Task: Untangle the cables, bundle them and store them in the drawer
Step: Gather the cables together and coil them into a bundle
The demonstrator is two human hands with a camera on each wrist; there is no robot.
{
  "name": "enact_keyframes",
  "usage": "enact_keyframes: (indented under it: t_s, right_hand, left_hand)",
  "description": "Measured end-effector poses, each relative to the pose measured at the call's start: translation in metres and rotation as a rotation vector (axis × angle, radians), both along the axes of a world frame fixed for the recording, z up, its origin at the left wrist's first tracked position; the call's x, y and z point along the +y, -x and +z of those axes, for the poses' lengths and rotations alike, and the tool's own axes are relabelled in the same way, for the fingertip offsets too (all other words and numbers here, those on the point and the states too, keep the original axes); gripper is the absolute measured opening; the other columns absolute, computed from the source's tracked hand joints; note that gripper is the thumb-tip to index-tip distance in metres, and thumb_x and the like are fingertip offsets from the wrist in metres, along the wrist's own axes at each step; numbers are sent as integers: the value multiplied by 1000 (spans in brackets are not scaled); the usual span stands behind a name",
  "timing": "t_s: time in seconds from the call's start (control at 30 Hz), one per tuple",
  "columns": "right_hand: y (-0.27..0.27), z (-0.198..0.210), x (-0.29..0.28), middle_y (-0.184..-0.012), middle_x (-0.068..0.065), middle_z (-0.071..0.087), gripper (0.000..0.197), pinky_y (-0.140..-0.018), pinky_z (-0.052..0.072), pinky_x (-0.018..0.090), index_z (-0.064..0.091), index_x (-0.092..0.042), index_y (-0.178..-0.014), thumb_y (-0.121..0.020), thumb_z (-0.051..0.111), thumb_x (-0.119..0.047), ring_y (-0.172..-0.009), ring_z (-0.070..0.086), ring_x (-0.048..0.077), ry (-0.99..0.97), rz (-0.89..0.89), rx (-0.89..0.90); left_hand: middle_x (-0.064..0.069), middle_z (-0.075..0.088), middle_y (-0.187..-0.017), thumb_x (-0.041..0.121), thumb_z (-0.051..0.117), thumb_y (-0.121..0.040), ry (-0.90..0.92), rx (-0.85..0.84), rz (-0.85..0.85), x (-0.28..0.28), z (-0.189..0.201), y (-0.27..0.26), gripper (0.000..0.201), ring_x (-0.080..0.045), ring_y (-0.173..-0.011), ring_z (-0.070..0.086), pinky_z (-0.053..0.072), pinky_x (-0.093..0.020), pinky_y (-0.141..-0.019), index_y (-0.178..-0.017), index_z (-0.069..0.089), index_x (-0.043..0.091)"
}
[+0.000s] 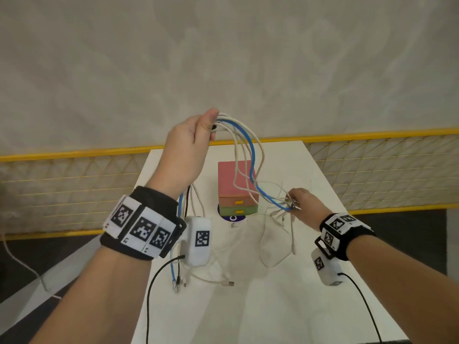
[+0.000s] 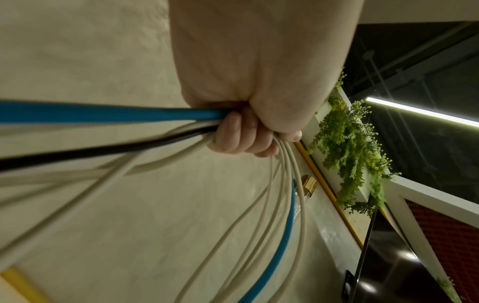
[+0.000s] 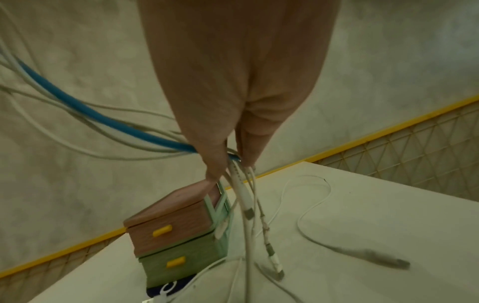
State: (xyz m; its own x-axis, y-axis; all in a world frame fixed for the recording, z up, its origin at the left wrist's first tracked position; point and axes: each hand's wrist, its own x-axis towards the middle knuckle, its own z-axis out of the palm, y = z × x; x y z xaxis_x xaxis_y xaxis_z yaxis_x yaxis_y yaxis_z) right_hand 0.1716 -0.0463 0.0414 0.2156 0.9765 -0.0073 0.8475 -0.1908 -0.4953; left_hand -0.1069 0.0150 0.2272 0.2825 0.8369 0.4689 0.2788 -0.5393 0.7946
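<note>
My left hand [image 1: 198, 135] is raised high above the table and grips a bunch of cables [image 1: 244, 155]: several white ones, a blue one and a black one. In the left wrist view the fingers [image 2: 241, 135] curl tightly round them. The cables arc down to my right hand [image 1: 296, 198], which pinches their other ends just right of the drawer unit [image 1: 236, 187]. Loose plug ends [image 3: 272, 256] dangle below that hand. The small drawer unit has a pink top, a pink drawer [image 3: 171, 231] and a green drawer [image 3: 181, 264], both closed, with yellow handles.
The white table [image 1: 310, 281] carries more slack white cable [image 1: 273, 247] in loops and a USB plug [image 1: 229, 283]. A yellow-railed mesh fence [image 1: 372, 167] runs behind the table. A dark round mat [image 1: 233, 218] lies under the drawer unit. Black wrist-camera leads hang near both forearms.
</note>
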Motion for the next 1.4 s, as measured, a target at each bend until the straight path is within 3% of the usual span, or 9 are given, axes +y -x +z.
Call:
enact_keyframes:
  t_s: [0.23,0.33,0.47,0.57,0.7,0.83,1.0,1.23,1.4]
  right_hand:
    - [26,53,-12,-155,-1,24,98,-108,19,19,13,-24,-150,-76,77,-31,-143,23,12,24,139,241]
    - [56,95,-15,-148,-3,37,89,-104,24,7,19,-29,-149,-79,74,-22,-136,32,1,-263,215,369]
    - [94,121,-7,-100,8,64,47,-84,49,30,51,-12,-126,-80,61,-7,-97,61,22,-406,342,37]
    - [103,128,-3,-69,-6,53,16,-61,36,30,55,-18,-95,-81,58,-12,-68,59,23,-279,249,-178]
    - [86,125,-2,-90,-8,67,33,-69,40,20,68,-18,-104,-75,59,-6,-80,60,10,-304,91,61]
    - [40,139,-16,-89,4,71,41,-66,41,4,73,-13,-98,-74,53,13,-67,59,-7,-642,-168,423]
    - [1,107,-45,-76,8,68,20,-64,44,26,70,-12,-96,-78,62,-4,-72,63,17,-320,-273,153]
    - [32,97,-56,-154,7,23,120,-117,7,53,-6,-24,-150,-67,77,-45,-146,8,27,12,-18,-396]
    - [64,87,-35,-97,12,69,47,-77,48,37,51,-19,-127,-81,57,-8,-93,63,32,-132,77,-195]
  left_hand:
    - [11,56,-75,44,30,-102,-7,328,-170,-6,-28,-21,34,-2,-70,54,40,-27,-67,-97,56,22]
    - [0,66,-84,62,22,-94,105,478,-279,-13,-42,-33,64,-18,-72,62,47,-32,-70,-147,17,28]
    - [-14,70,-96,68,24,-86,128,459,-456,-24,-52,-52,83,-25,-66,68,56,-37,-66,-145,-28,41]
    - [-15,68,-94,63,37,-86,156,361,-495,-27,-58,-58,89,-23,-80,70,57,-36,-76,-146,-24,41]
    - [-2,65,-114,36,64,-89,350,74,-540,-14,-89,-45,79,-8,-103,65,52,-23,-91,-144,10,50]
    - [7,55,-72,33,52,-98,352,465,-299,-2,-149,-9,14,-15,-69,53,45,-20,-62,-109,58,26]
    - [-11,61,-83,23,44,-101,256,599,-139,3,-159,-8,26,-26,-72,55,41,-32,-61,-118,60,11]
    - [-10,60,-85,19,42,-99,-73,906,-222,-10,-104,-57,21,-29,-74,56,43,-36,-62,-110,56,9]
    - [-8,65,-87,31,45,-100,-182,930,-369,-17,-91,-84,22,-26,-73,58,40,-34,-58,-111,59,18]
